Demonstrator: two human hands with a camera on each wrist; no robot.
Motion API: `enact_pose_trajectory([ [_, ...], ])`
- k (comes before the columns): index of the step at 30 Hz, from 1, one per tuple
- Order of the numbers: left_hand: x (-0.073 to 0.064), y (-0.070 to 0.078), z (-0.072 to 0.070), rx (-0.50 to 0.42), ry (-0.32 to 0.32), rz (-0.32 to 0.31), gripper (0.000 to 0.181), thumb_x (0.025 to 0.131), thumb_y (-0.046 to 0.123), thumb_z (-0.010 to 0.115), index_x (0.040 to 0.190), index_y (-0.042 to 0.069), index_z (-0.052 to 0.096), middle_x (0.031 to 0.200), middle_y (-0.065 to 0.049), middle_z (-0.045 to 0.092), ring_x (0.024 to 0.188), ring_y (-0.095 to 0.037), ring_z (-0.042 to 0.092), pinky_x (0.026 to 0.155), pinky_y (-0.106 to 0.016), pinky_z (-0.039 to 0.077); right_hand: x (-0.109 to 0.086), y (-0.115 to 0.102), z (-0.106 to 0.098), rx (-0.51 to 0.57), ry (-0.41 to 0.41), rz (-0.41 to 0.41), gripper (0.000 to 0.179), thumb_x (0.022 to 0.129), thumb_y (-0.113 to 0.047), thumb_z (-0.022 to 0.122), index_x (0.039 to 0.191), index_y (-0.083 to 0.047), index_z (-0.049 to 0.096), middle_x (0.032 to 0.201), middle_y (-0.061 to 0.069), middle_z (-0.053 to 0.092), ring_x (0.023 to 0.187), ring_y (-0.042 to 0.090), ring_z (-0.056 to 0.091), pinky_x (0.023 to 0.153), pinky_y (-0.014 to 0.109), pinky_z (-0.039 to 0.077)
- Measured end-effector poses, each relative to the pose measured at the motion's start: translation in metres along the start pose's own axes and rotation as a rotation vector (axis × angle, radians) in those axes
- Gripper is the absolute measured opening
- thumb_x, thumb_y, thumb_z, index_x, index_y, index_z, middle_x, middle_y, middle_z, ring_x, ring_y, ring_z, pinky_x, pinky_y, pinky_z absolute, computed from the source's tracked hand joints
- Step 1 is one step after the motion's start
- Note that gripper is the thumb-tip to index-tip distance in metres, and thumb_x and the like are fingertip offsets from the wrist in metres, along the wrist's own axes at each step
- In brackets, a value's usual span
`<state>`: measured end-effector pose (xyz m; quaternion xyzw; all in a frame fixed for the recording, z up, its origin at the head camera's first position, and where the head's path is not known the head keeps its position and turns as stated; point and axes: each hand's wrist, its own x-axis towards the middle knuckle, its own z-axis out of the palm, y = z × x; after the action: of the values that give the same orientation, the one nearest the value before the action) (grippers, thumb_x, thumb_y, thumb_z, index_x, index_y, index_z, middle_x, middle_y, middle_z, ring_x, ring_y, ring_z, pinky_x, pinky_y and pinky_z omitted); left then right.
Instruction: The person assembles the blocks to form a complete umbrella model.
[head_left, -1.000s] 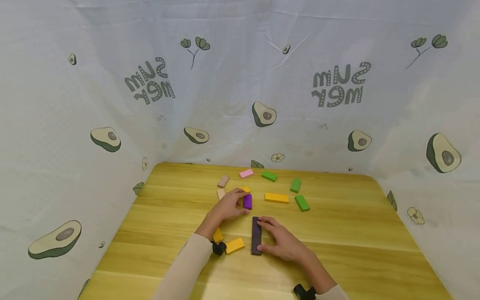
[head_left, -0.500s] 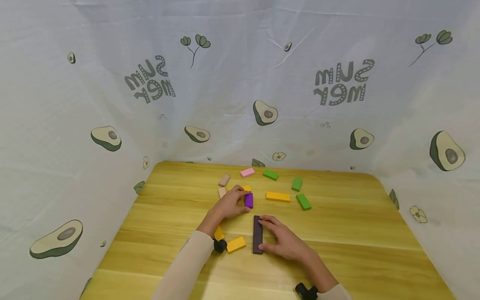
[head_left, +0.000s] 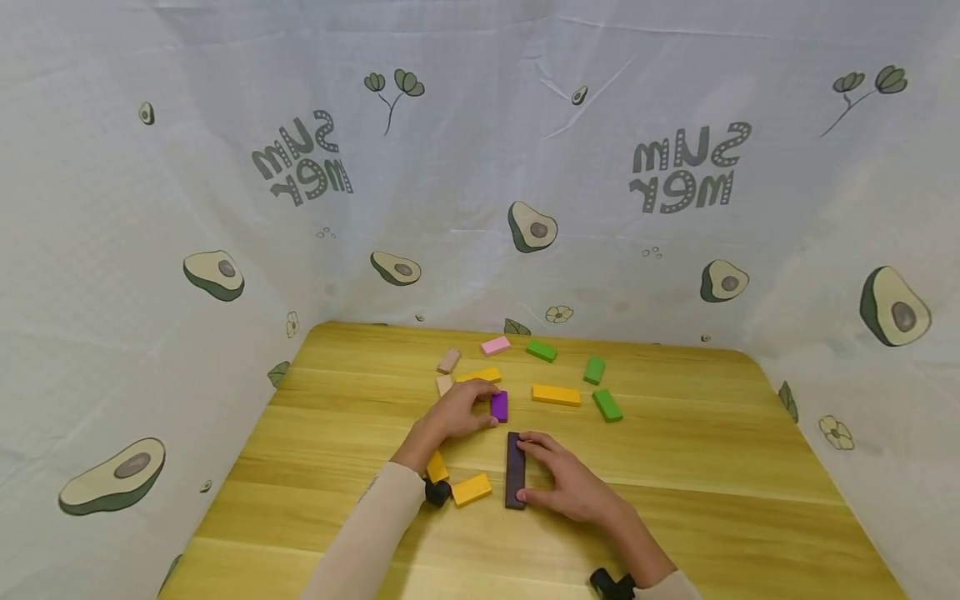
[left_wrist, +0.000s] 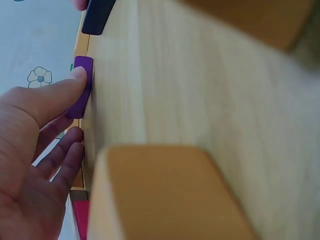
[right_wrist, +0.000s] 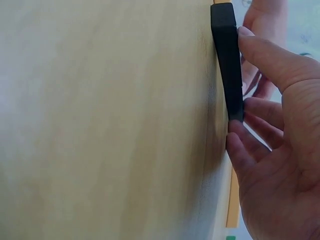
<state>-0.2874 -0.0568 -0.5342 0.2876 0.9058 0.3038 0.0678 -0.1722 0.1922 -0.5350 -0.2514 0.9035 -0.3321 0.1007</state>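
Observation:
My left hand [head_left: 457,410] pinches a small purple block [head_left: 500,407] lengthwise, thumb at the near end and a finger at the far end. In the left wrist view, the thumb presses on the purple block [left_wrist: 83,100] while the other fingers stay loosely bent. Nearer to me and slightly right, my right hand [head_left: 573,483] holds a long dark block [head_left: 514,475] by its two ends between thumb and fingers. The right wrist view shows the dark block [right_wrist: 229,65] lying along the wooden surface. A gap separates the two blocks.
Yellow blocks [head_left: 472,490] lie by the left wrist, with another yellow block [head_left: 483,375] behind the left hand and a yellow block [head_left: 556,395] to its right. Green blocks [head_left: 607,406], a pink block [head_left: 495,346] and a brownish block [head_left: 448,361] sit farther back. A printed curtain [head_left: 480,167] surrounds the table.
My left hand and the purple block have shifted slightly toward me, exposing more of the yellow block behind. My right hand and the dark block have stayed nearly still.

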Motion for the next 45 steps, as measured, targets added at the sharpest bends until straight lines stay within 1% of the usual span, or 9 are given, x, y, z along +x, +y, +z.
enact_pose_trajectory([
  [4, -0.001, 0.001, 0.000, -0.013, -0.004, -0.015, 0.054, 0.093, 0.031, 0.079, 0.140, 0.012, 0.063, 0.138, -0.005, 0.066, 0.126, -0.021, 0.063, 0.110, -0.039, 0.050, -0.001, 0.000, 0.001, 0.002, 0.006, -0.013, 0.077, 0.092, -0.049, 0.075, 0.153, -0.009, 0.050, 0.159, 0.007, 0.043, 0.147, 0.036, 0.043, 0.116, 0.061, 0.039],
  [9, 0.000, 0.003, 0.002, 0.001, -0.019, -0.013, 0.052, 0.095, 0.031, 0.076, 0.141, 0.011, 0.061, 0.137, -0.005, 0.067, 0.124, -0.021, 0.064, 0.108, -0.038, 0.052, -0.001, 0.001, 0.002, 0.003, 0.005, -0.013, 0.077, 0.092, -0.050, 0.075, 0.153, -0.009, 0.050, 0.159, 0.007, 0.043, 0.147, 0.035, 0.043, 0.117, 0.060, 0.038],
  [15, 0.003, 0.012, 0.004, 0.014, -0.053, 0.006, 0.052, 0.098, 0.031, 0.072, 0.143, 0.009, 0.060, 0.137, -0.005, 0.067, 0.121, -0.018, 0.066, 0.106, -0.034, 0.053, -0.001, 0.001, 0.001, -0.003, 0.011, -0.013, 0.077, 0.091, -0.047, 0.076, 0.153, -0.010, 0.050, 0.160, 0.006, 0.042, 0.148, 0.034, 0.043, 0.117, 0.059, 0.039],
  [21, 0.004, 0.020, 0.007, -0.003, -0.077, -0.003, 0.051, 0.099, 0.031, 0.071, 0.144, 0.010, 0.059, 0.139, -0.004, 0.066, 0.123, -0.017, 0.065, 0.106, -0.033, 0.053, -0.001, 0.001, 0.001, 0.012, 0.003, -0.018, 0.076, 0.093, -0.047, 0.074, 0.154, -0.010, 0.048, 0.161, 0.008, 0.040, 0.149, 0.035, 0.041, 0.117, 0.061, 0.038],
  [26, 0.004, 0.022, 0.011, 0.000, -0.075, 0.009, 0.049, 0.099, 0.031, 0.071, 0.143, 0.012, 0.061, 0.137, -0.003, 0.067, 0.122, -0.015, 0.065, 0.106, -0.032, 0.053, 0.000, 0.001, 0.000, 0.022, 0.000, -0.023, 0.077, 0.094, -0.048, 0.073, 0.154, -0.008, 0.048, 0.162, 0.010, 0.039, 0.150, 0.037, 0.040, 0.117, 0.062, 0.037],
  [31, 0.004, 0.022, 0.013, 0.002, -0.067, 0.030, 0.048, 0.099, 0.030, 0.071, 0.143, 0.012, 0.061, 0.136, -0.002, 0.068, 0.120, -0.014, 0.064, 0.107, -0.033, 0.052, 0.000, 0.001, 0.000, 0.026, -0.005, -0.007, 0.078, 0.093, -0.048, 0.075, 0.155, -0.010, 0.048, 0.162, 0.008, 0.038, 0.151, 0.034, 0.038, 0.119, 0.059, 0.036],
  [39, 0.000, 0.022, 0.013, 0.020, -0.076, 0.048, 0.046, 0.102, 0.026, 0.067, 0.145, 0.012, 0.060, 0.143, -0.003, 0.064, 0.128, -0.017, 0.062, 0.111, -0.035, 0.050, 0.000, 0.004, 0.001, 0.030, -0.007, -0.007, 0.077, 0.092, -0.047, 0.076, 0.154, -0.010, 0.049, 0.162, 0.007, 0.039, 0.151, 0.032, 0.039, 0.119, 0.058, 0.037],
  [45, 0.000, 0.022, 0.016, 0.021, -0.062, 0.051, 0.043, 0.103, 0.025, 0.065, 0.144, 0.014, 0.061, 0.142, -0.002, 0.065, 0.127, -0.017, 0.062, 0.112, -0.035, 0.049, 0.000, 0.005, 0.000, 0.035, -0.012, -0.008, 0.078, 0.091, -0.047, 0.076, 0.154, -0.011, 0.049, 0.163, 0.007, 0.038, 0.151, 0.032, 0.038, 0.120, 0.058, 0.036],
])
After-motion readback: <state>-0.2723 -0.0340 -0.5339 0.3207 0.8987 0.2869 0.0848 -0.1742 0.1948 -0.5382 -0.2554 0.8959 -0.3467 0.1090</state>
